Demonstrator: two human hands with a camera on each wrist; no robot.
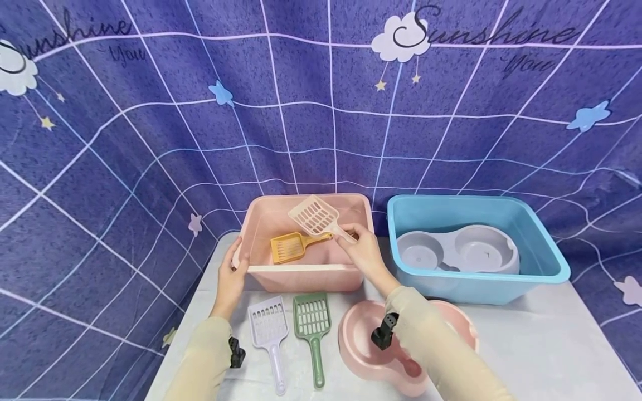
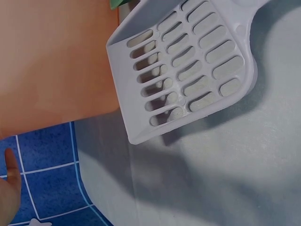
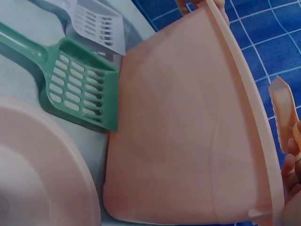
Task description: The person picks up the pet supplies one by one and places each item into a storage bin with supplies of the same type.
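Note:
My right hand (image 1: 362, 249) grips the handle of a cream litter scoop (image 1: 315, 215), holding its slotted head up over the pink litter box (image 1: 304, 280). In the right wrist view, that scoop (image 3: 282, 110) appears at the right edge, beyond the box rim. At the box's front left corner, my left hand (image 1: 232, 278) holds the rim, with fingers along the side and thumb toward the front. Inside the box lies a yellow litter scoop (image 1: 288, 249), its handle pointing right. On the table before the box lie a lavender scoop (image 1: 269, 326) and a green scoop (image 1: 312, 317).
A blue litter box (image 1: 481, 284) stands at the right, with a grey double bowl (image 1: 451, 245) inside. In front, a pink double bowl (image 1: 358, 356) holding a reddish-pink scoop (image 1: 412, 367) is partly under my right forearm. A patterned purple-blue cloth (image 1: 311, 128) hangs behind the white table (image 1: 531, 345).

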